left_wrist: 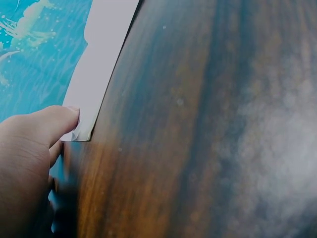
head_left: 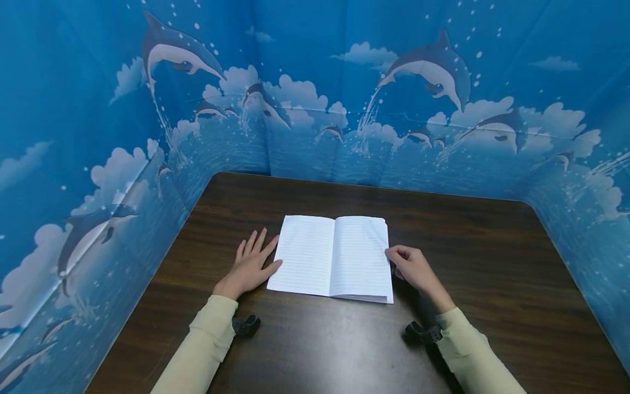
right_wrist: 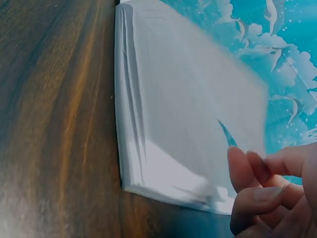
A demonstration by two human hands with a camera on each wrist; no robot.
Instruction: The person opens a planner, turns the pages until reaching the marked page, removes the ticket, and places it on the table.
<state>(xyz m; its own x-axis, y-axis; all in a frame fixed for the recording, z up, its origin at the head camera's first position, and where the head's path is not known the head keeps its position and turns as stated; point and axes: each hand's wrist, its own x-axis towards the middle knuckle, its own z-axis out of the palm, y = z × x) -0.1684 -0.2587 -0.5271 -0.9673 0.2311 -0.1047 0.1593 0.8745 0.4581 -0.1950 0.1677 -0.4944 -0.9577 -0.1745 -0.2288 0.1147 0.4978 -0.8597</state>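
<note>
An open notebook (head_left: 305,257) with blank ruled pages lies on the dark wooden table. My left hand (head_left: 248,268) rests at its left side, fingers spread, with the thumb on the left page's edge. In the left wrist view that thumb presses near a corner of the white page (left_wrist: 94,74). At the opposite side, my right hand (head_left: 413,267) pinches the right page's outer edge between thumb and curled fingers. Close up in the right wrist view, the fingertips (right_wrist: 237,166) meet at the edge of a page (right_wrist: 193,94), with more sheets layered beneath it.
The wooden table (head_left: 492,262) extends around the notebook on all sides. A blue curtain (head_left: 305,148) printed with dolphins and clouds hangs along the table's back and sides. Black straps (head_left: 246,325) sit at both wrists, beside pale yellow sleeves (head_left: 202,345).
</note>
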